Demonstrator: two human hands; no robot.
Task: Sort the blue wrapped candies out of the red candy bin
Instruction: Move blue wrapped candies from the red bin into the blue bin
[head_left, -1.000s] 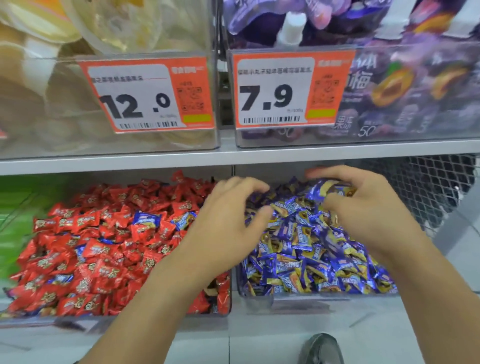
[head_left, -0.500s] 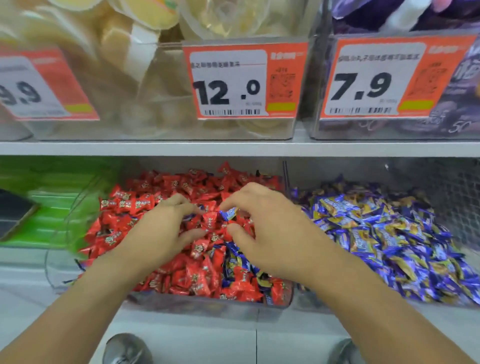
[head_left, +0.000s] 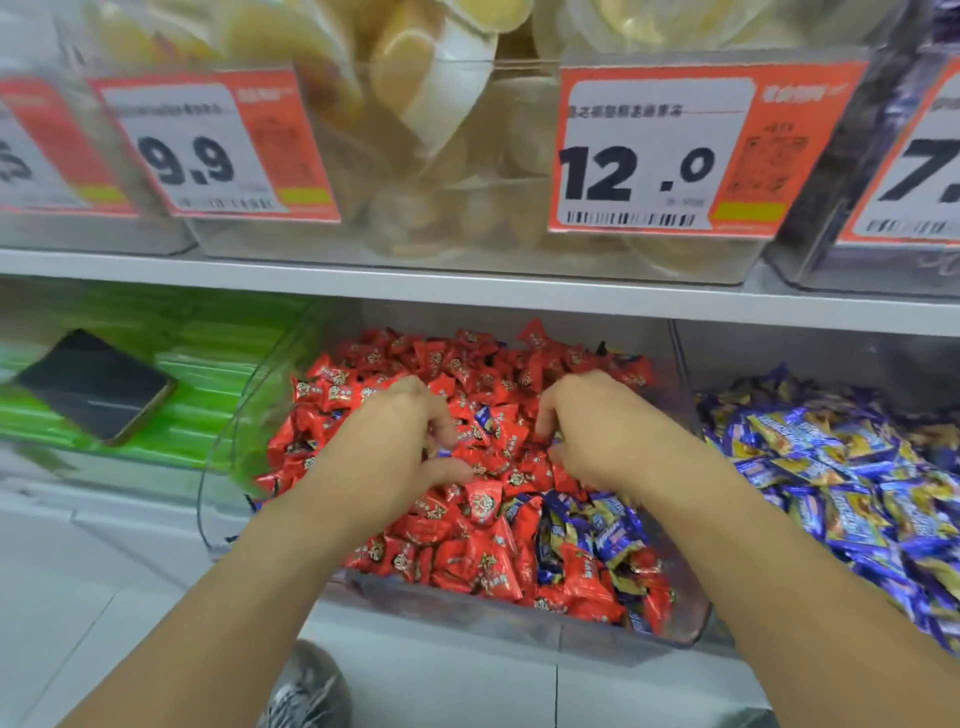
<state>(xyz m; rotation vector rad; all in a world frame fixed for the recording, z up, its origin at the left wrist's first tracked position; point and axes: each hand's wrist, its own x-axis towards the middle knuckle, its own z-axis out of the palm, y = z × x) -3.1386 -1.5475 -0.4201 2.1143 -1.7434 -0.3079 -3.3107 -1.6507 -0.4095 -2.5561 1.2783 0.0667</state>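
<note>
Both hands are working inside the red bin, a clear tub on the lower shelf. The left hand is lying over the red candies left of the bin's middle, its fingers curled down into the pile; whether they are pinching a candy cannot be told. The right hand is sitting right of the bin's middle, its fingers likewise curled and dug among the wrappers, and what it has hold of, if anything, is hidden.

Blue candies are lying mixed in at the bin's front right corner, just below the right wrist. One more blue wrapper is showing between the two hands, near the bin's middle.

To the right of the red bin, the blue bin is holding a heap of blue and gold wrappers. To the left of the red bin, a dark phone is resting on green packs. Above the red bin, a price tag reading 12.0 is hanging on a tub of pale yellow goods.
</note>
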